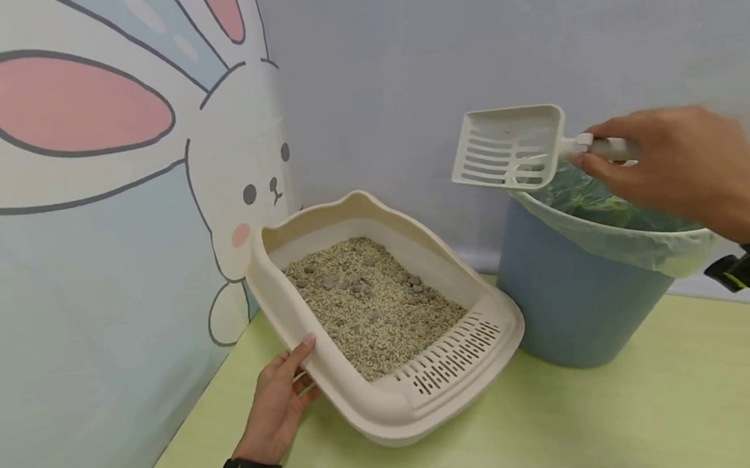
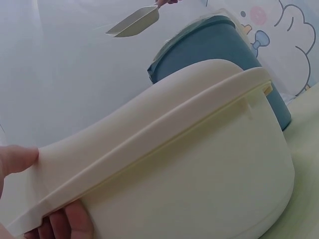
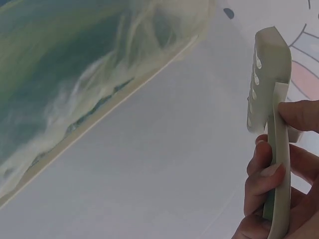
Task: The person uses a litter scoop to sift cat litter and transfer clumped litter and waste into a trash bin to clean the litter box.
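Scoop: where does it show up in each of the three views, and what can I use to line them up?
Head: scoop right of centre in the upper half, held by the right hand.
Left wrist: at the top edge, slightly left of centre.
Right wrist: along the right side, in the same hand.
Shared landmark: lined blue bin, at right, upper right and upper left respectively.

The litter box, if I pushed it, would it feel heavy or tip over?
The litter box is probably fairly heavy, since plenty of litter lies in it. It likely won't tip easily, being wide and low. The loose, grainy litter might shift about.
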The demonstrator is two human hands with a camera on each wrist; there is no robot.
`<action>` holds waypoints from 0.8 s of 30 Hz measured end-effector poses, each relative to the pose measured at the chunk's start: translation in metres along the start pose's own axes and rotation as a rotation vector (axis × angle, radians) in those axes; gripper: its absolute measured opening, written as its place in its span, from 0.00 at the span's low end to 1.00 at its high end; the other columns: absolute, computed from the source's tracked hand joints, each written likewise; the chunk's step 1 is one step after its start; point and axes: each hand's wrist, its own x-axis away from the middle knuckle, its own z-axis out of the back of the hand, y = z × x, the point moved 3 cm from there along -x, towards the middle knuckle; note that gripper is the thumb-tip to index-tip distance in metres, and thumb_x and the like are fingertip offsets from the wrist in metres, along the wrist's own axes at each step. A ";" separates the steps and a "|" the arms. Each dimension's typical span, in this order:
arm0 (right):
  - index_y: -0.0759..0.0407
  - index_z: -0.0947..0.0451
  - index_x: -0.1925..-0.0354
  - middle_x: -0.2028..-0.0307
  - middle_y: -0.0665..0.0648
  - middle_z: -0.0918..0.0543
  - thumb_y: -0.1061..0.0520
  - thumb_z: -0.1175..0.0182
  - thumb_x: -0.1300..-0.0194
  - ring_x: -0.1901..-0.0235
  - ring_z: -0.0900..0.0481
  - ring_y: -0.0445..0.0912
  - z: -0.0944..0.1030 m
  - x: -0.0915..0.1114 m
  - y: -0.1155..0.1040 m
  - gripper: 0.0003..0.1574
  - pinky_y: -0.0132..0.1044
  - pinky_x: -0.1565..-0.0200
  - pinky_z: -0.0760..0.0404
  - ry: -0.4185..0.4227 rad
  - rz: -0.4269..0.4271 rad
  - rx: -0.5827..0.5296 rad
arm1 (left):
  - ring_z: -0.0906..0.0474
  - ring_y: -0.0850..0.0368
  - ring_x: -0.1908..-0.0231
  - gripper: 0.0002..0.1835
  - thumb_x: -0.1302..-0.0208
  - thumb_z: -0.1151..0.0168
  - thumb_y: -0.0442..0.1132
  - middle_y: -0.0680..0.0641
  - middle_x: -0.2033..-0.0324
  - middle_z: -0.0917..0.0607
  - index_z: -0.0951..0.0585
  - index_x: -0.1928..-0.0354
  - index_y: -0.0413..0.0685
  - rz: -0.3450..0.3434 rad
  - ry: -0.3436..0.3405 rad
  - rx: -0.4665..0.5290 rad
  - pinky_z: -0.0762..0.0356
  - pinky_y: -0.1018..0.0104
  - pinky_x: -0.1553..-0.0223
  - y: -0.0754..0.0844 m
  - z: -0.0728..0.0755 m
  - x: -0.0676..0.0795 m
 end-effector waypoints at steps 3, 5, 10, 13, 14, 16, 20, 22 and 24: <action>0.61 0.18 0.54 0.66 0.67 0.17 0.47 0.35 0.43 0.79 0.24 0.56 -0.008 -0.003 -0.014 0.23 0.52 0.87 0.28 0.038 0.055 -0.008 | 0.24 0.51 0.58 0.37 0.48 0.31 0.54 0.41 0.52 0.27 0.33 0.43 0.38 0.008 -0.001 0.006 0.20 0.64 0.63 -0.001 -0.001 0.000; 0.58 0.17 0.56 0.68 0.64 0.16 0.46 0.35 0.44 0.79 0.24 0.55 -0.013 -0.003 -0.022 0.22 0.50 0.89 0.29 0.064 0.106 -0.011 | 0.24 0.51 0.58 0.37 0.48 0.31 0.54 0.41 0.52 0.26 0.32 0.43 0.39 0.018 -0.004 0.010 0.21 0.63 0.63 -0.003 -0.003 0.000; 0.52 0.16 0.58 0.72 0.55 0.16 0.46 0.35 0.47 0.86 0.26 0.46 -0.024 -0.002 -0.036 0.19 0.38 0.95 0.40 0.104 0.234 -0.024 | 0.24 0.51 0.57 0.38 0.49 0.31 0.55 0.41 0.52 0.27 0.31 0.42 0.39 0.029 -0.017 0.001 0.22 0.62 0.61 -0.004 -0.007 0.001; 0.52 0.16 0.58 0.69 0.56 0.15 0.48 0.35 0.47 0.85 0.26 0.44 -0.030 -0.002 -0.042 0.17 0.37 0.95 0.41 0.087 0.269 -0.033 | 0.24 0.50 0.56 0.37 0.49 0.31 0.55 0.41 0.51 0.27 0.30 0.43 0.40 0.027 -0.015 0.000 0.22 0.62 0.61 -0.003 -0.007 0.001; 0.52 0.16 0.59 0.68 0.56 0.15 0.48 0.35 0.47 0.85 0.25 0.45 -0.032 -0.002 -0.044 0.16 0.38 0.94 0.39 0.084 0.275 -0.035 | 0.25 0.50 0.56 0.36 0.48 0.31 0.55 0.41 0.51 0.27 0.30 0.43 0.41 0.025 -0.017 0.003 0.22 0.62 0.61 -0.002 -0.007 0.001; 0.52 0.16 0.60 0.72 0.54 0.16 0.48 0.35 0.46 0.86 0.27 0.44 -0.036 -0.002 -0.047 0.16 0.38 0.93 0.38 0.065 0.281 -0.035 | 0.25 0.49 0.56 0.34 0.48 0.31 0.54 0.41 0.50 0.27 0.29 0.44 0.42 0.025 -0.023 0.013 0.22 0.62 0.61 -0.002 -0.008 0.000; 0.52 0.16 0.61 0.79 0.51 0.21 0.48 0.35 0.46 0.88 0.33 0.41 -0.046 -0.005 -0.054 0.14 0.38 0.92 0.39 0.029 0.314 -0.023 | 0.25 0.49 0.56 0.33 0.46 0.32 0.54 0.40 0.50 0.27 0.29 0.44 0.42 0.014 -0.028 0.019 0.22 0.62 0.62 -0.002 -0.009 0.000; 0.51 0.16 0.62 0.80 0.50 0.23 0.49 0.35 0.46 0.89 0.36 0.40 -0.053 -0.007 -0.059 0.14 0.38 0.92 0.40 -0.011 0.329 -0.020 | 0.25 0.49 0.57 0.34 0.47 0.31 0.54 0.40 0.51 0.27 0.30 0.44 0.42 0.013 -0.019 0.023 0.22 0.62 0.62 -0.004 -0.008 0.000; 0.51 0.16 0.64 0.81 0.50 0.25 0.50 0.35 0.46 0.90 0.38 0.40 -0.062 -0.009 -0.064 0.10 0.38 0.92 0.40 -0.047 0.348 -0.017 | 0.25 0.49 0.57 0.34 0.47 0.31 0.54 0.40 0.52 0.26 0.30 0.44 0.42 0.014 -0.011 0.025 0.22 0.62 0.63 -0.006 -0.007 0.001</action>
